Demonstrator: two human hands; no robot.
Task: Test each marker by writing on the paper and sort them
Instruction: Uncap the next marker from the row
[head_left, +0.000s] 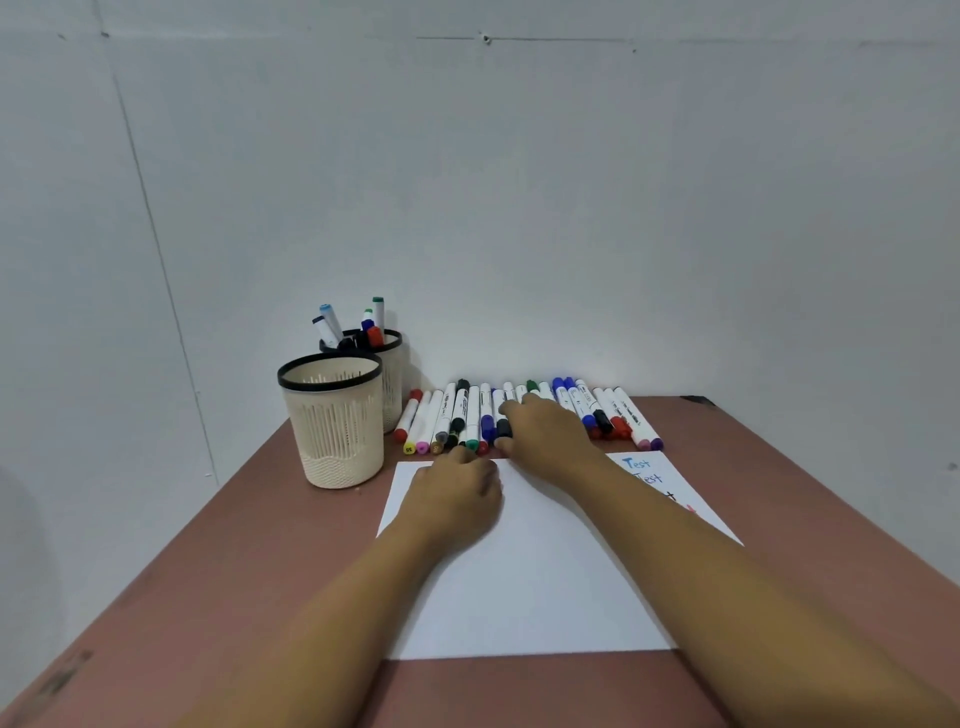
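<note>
The right hand (550, 436) lies over the middle of the row of markers (470, 410), thumb and forefinger closed on a black-capped marker (503, 428) at its cap end, so the pinch looks made but the marker is not yet lifted from its neighbours, which touch it on both sides. The step in hand seems to be picking the next marker to test. The next move calls for drawing it out toward the person without rolling the others, then uncapping it. Just nearer than the grip lies the paper (530, 582), with "Test" (636, 462) written to the grip's right. The left hand (457, 501) rests on the paper's far edge, just left of the grip; whether its bent fingers hold anything I cannot tell. Further left stand an empty cup (335, 426) and, behind it, a cup holding markers (392, 384)
</note>
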